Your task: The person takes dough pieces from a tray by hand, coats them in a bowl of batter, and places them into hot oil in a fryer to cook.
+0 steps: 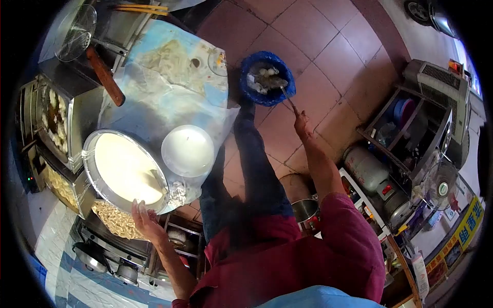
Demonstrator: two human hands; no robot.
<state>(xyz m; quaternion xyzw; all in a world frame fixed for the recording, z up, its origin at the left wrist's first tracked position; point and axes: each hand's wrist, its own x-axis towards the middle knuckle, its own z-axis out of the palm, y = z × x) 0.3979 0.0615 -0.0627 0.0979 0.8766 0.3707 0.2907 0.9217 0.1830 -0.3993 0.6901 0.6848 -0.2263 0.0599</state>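
Observation:
My right hand (303,126) is closed round the end of a long, thin-handled utensil (288,99). The utensil's far end reaches into a bin lined with a blue plastic bag (246,88), among pale, wet-looking scraps (266,78); its head is hard to make out. At the near rim of a large basin (91,177) is my left hand (146,220), fingers stretched out, seemingly touching the rim. Creamy pale batter (120,164) fills much of that basin, and something flat leans inside it. Beside it sits a round white tub (187,150).
Plastic sheeting (154,97) covers the worktable. A wire skimmer with a wooden handle (105,77) lies by the fryer (54,118). Pale fried strips (115,218) are piled below the basin. Gas cylinders (367,167) and a metal rack (411,131) stand on the right.

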